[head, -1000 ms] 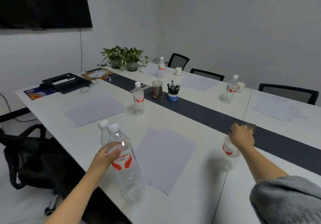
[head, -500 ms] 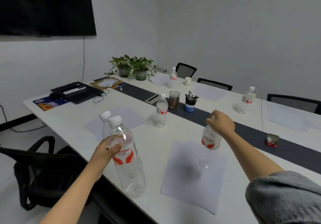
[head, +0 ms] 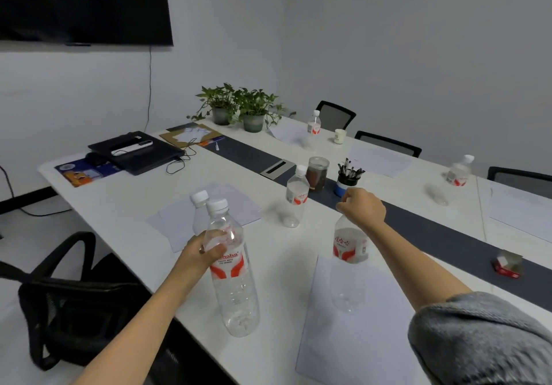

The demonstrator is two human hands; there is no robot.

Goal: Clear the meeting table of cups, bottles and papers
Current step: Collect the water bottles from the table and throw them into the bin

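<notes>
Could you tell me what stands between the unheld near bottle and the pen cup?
Head view: a jar with dark contents stands between the bottle and the pen cup.

Clear glossy plastic bottle (head: 233,277) over the smooth matt table (head: 125,205).

just the one wide-angle head cam, looking forward and down along the meeting table (head: 119,202), close in on the left hand (head: 203,253) and right hand (head: 363,210), with plants (head: 239,103) and wall screen (head: 83,2) well beyond the fingers (head: 346,202)
</notes>
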